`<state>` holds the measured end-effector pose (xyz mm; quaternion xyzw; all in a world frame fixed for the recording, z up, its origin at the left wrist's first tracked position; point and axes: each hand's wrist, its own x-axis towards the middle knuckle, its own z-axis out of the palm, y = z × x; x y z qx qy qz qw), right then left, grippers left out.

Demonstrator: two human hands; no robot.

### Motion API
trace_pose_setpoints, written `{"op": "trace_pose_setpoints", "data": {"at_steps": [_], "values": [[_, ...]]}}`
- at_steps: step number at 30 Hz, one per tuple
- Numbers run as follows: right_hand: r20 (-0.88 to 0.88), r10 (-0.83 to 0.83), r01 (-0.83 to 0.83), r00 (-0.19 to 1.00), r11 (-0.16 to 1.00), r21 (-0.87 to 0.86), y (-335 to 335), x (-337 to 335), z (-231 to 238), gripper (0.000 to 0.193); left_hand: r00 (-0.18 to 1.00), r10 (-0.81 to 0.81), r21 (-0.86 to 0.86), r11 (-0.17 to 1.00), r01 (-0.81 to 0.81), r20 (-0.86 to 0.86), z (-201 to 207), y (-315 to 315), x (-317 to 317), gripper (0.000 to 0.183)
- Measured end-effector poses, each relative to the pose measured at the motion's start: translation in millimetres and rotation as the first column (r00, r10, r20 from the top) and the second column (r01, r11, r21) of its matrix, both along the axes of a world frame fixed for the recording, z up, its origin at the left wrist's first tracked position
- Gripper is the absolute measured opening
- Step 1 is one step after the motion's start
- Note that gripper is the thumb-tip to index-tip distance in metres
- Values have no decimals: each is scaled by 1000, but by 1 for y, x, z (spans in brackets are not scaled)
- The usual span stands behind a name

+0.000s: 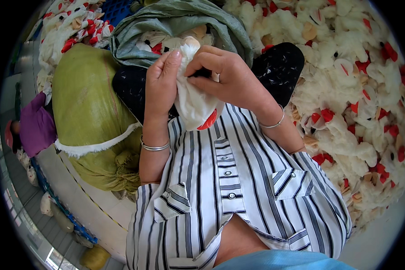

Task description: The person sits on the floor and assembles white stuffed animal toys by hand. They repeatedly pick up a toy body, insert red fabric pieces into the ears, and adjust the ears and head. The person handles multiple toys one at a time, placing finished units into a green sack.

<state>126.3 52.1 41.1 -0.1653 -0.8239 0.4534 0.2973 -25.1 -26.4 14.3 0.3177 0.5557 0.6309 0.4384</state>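
Between my two hands is a limp white plush toy skin (191,101) with a red patch at its lower end and a beige bit at its top. My left hand (163,78) grips its left side, thumb pointing up along the fabric. Fingers of my right hand (225,72) pinch at its upper right; a ring is on one finger. What the right fingertips pinch is too small to make out. Just beyond my hands, a grey-green woven sack (137,29) gapes, its rim rolled back, with more white and red plush pieces inside.
At right lies a large heap of cream plush pieces (346,112) with red and beige parts. A full yellow-green sack (83,90) stands at left, a white fluffy strip (96,147) across it. A purple cloth (37,126) is beyond. Another plush pile (72,27) is at far left.
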Motion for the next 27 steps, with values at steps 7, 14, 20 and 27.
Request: {"op": "trace_pose_setpoints", "data": {"at_steps": [7, 14, 20, 27], "values": [[-171, -301, 271, 938, 946, -176, 13, 5, -7, 8, 925, -374, -130, 922, 364, -65, 23, -13, -23, 29], [-227, -154, 153, 962, 988, -26, 7, 10, 19, 21, 993, -118, -23, 993, 118, -16, 22, -9, -9, 24], [144, 10, -16, 990, 999, 39, -9, -9, 13, 42, 994, -58, 47, 997, 53, 96, 8, -2, -5, 23], [-63, -5, 19, 998, 973, 230, -9, -12, -7, 24, 982, 28, 3, 1000, -29, 189, 18, -3, 3, 22]]}}
